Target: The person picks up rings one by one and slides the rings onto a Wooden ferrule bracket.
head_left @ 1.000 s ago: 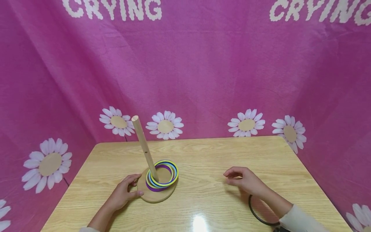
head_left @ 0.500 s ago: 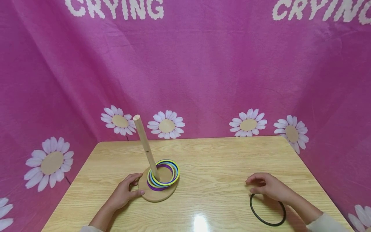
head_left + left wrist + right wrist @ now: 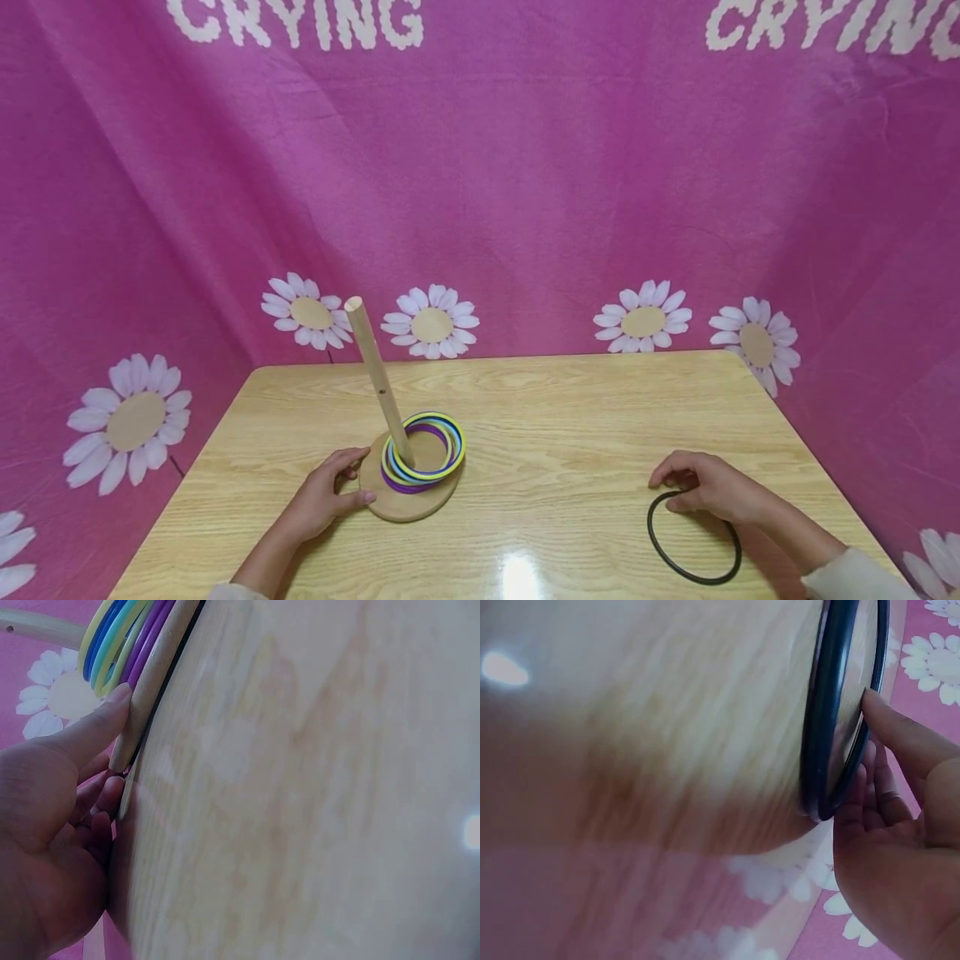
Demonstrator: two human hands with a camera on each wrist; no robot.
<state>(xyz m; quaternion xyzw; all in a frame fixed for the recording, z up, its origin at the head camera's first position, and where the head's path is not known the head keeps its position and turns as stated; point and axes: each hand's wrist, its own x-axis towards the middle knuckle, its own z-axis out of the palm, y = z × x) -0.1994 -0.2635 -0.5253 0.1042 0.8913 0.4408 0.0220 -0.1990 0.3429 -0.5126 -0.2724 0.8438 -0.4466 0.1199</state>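
Note:
My left hand (image 3: 318, 500) grips the edge of the round wooden base of a ring toss stand (image 3: 405, 508). Its thumb lies on top of the base, and the fingers reach round the side. Yellow, blue, green and purple rings (image 3: 120, 645) are stacked round the peg (image 3: 375, 375). On the right of the table, my right hand (image 3: 716, 492) pinches the far rim of a black ring (image 3: 697, 578). In the right wrist view the black ring (image 3: 825, 712) passes between the thumb and the curled fingers.
The light wood table (image 3: 540, 433) ends at a pink cloth backdrop (image 3: 525, 208) with printed daisies, which also hangs at both sides. A bright light reflection (image 3: 519, 577) shows at the front of the table.
My right hand has moved right and towards me, from above the bare table to the black ring, and its fingers have closed on the rim. The left hand stays on the base.

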